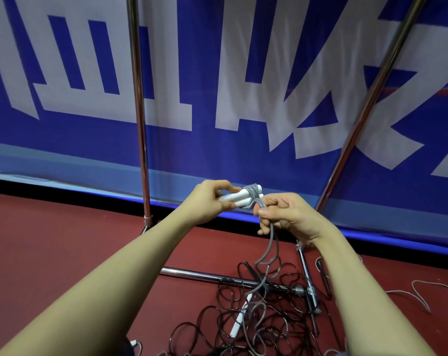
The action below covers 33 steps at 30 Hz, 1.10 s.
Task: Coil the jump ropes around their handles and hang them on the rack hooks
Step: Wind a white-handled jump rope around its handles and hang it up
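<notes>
Behind, banner (217,73) lettering is cropped, unreadable.

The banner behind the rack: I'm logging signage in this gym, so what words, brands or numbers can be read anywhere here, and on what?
Banner: large white characters on blue, cropped by the frame's top edge and crossed by the rack poles; none reads as a whole word.
White handles held in the left hand: no print visible.
Jump ropes on the floor: no readable label.
</notes>
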Motion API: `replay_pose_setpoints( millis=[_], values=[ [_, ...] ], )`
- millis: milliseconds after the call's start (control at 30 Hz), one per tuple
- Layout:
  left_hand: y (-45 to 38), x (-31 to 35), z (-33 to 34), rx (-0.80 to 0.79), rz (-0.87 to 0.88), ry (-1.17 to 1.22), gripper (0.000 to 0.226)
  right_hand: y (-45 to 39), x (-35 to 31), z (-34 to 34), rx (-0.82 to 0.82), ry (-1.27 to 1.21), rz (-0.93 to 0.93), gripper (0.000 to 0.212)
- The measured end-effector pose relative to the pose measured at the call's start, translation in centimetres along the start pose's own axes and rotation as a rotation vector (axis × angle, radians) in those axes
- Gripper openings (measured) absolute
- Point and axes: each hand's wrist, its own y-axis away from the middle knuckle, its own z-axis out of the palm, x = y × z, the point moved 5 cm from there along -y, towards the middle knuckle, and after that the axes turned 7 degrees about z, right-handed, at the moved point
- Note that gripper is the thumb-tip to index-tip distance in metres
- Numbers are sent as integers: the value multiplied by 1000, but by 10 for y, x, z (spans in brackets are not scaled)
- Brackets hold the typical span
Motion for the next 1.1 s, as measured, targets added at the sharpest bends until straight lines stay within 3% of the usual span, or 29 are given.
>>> replay_pose_setpoints(
  millis=[233, 367, 567, 733, 833, 933, 1100],
  values=[
    [4, 5, 2, -215, 13, 1, 32, -4, -7, -3, 66, -213, -36, 20],
    [12, 13, 8, -418, 36, 43, 34, 1, -10, -16, 250, 22, -65, 32],
    [18, 34, 15, -560, 79, 107, 36, 3, -7, -23, 359, 196, -55, 32],
    [21, 48, 17, -520, 97, 225, 32, 5, -3, -26, 430, 159, -61, 32],
    [20, 56, 14, -433, 104, 334, 30, 5, 3, -29, 439, -7, -22, 27],
    [20, 64, 7, -307, 112, 395, 32, 2, 9, -27, 409, -89, 63, 23],
    [16, 60, -4, -28, 65, 499, 34, -5, 14, -17, 253, -183, 21, 31]
  ],
)
